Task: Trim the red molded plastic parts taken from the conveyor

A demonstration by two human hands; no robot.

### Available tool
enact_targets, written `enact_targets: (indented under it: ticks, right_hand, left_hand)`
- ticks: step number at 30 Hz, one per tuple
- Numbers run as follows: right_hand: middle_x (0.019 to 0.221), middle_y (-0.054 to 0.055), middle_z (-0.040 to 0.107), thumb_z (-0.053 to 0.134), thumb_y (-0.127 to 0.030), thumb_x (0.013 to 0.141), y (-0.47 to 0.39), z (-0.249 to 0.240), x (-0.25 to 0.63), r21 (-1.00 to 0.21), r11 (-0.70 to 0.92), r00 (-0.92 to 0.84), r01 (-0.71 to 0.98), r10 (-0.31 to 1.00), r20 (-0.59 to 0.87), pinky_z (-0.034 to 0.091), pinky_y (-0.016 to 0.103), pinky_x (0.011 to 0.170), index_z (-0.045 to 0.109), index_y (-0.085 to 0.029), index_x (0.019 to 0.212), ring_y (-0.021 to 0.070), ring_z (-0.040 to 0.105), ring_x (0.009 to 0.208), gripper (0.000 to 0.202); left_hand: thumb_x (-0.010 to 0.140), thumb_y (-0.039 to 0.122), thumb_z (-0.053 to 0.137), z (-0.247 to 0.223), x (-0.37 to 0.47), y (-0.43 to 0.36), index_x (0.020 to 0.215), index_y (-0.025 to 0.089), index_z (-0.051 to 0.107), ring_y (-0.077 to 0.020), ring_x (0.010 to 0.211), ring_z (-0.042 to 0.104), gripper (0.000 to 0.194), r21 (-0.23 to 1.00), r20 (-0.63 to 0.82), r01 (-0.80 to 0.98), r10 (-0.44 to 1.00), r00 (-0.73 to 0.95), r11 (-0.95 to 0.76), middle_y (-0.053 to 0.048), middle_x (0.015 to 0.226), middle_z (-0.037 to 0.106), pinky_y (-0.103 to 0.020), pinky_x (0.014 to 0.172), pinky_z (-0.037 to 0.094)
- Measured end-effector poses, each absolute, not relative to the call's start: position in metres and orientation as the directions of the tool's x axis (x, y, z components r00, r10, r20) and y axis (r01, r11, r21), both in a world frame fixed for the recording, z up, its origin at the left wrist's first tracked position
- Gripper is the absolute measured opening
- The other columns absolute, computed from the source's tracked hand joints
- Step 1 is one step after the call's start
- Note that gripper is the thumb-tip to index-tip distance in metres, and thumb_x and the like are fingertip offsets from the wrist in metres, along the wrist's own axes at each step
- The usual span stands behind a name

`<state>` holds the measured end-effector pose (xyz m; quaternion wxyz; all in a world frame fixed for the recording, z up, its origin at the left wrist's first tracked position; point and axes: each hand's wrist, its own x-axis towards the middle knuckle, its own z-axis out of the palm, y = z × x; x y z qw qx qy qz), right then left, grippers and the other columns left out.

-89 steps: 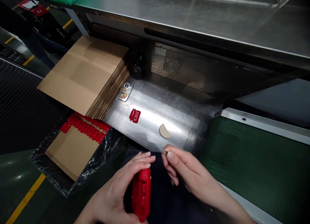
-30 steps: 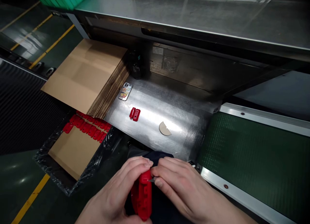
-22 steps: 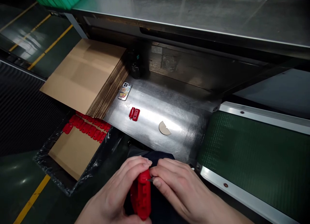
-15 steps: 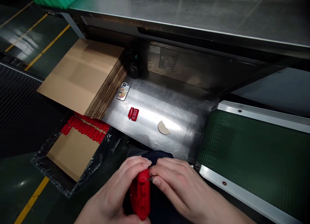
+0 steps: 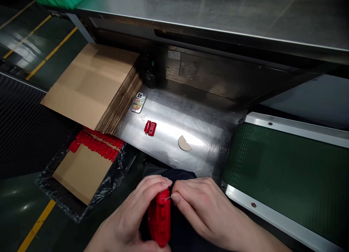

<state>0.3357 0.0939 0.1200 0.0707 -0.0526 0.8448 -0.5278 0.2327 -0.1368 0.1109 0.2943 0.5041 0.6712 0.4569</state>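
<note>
My left hand (image 5: 133,212) is wrapped round a red plastic part (image 5: 163,219), holding it upright with the fingers over its top end and the thumb at its bottom. From the closed fingers of my right hand (image 5: 201,204) a thin metal blade (image 5: 168,198) sticks out, its tip at the upper edge of the red part. The blade's handle is hidden in the hand. Beyond my hands, on the metal table (image 5: 163,110), lie a red plastic piece (image 5: 150,128) and a tan half-disc (image 5: 184,143).
A stack of cardboard sheets (image 5: 92,84) stands at the left, beside a phone (image 5: 139,102) and a dark bottle (image 5: 149,72). Below the stack, a box lined with black plastic (image 5: 109,188) holds cardboard and several red parts (image 5: 95,144). A green conveyor belt (image 5: 289,183) runs at the right.
My right hand has turned slightly, and the blade now shows thinner at the red part's upper edge. The red part has shifted a little to the right. Things on the table stay put.
</note>
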Motion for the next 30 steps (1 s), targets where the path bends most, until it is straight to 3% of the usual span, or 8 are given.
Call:
enact_targets:
  ticks: [14,22,30]
  right_hand:
    - [0.074,-0.007,0.055,0.031,-0.033,0.118,0.0876,0.1153,0.3358,-0.782,0.613,-0.984,-0.109,-0.177,-0.001,0.033,0.032,0.058,0.052,-0.024,0.09,0.0132,0.046,0.059,0.036]
    - [0.076,-0.006,0.057,0.029,-0.036,0.118,0.0875,0.1176,0.3349,-0.817,0.574,-0.979,-0.06,-0.192,-0.063,0.032,0.032,0.058,0.051,-0.024,0.091,0.0134,0.047,0.059,0.037]
    - [0.082,-0.005,0.061,0.034,-0.034,0.117,0.0911,0.1196,0.3318,-0.846,0.533,-0.965,0.01,-0.217,-0.148,0.033,0.031,0.061,0.051,-0.025,0.094,0.0132,0.051,0.064,0.031]
  left_hand:
    - [0.086,0.048,0.087,0.1093,0.2281,-0.14,0.164,0.021,0.03,-0.0414,0.147,0.053,0.101,0.914,0.032,0.394,0.948,-0.317,0.1,-0.022,0.156,0.054,-0.059,0.125,0.046]
    - [0.086,0.05,0.086,0.109,0.2259,-0.1406,0.164,0.019,0.03,-0.0371,0.149,0.052,0.101,0.905,0.041,0.414,0.951,-0.306,0.094,-0.022,0.158,0.053,-0.05,0.129,0.043]
    - [0.082,0.046,0.09,0.1098,0.2257,-0.1413,0.165,0.021,0.028,-0.0407,0.149,0.052,0.107,0.906,0.019,0.409,0.955,-0.296,0.108,-0.023,0.159,0.052,-0.056,0.127,0.044]
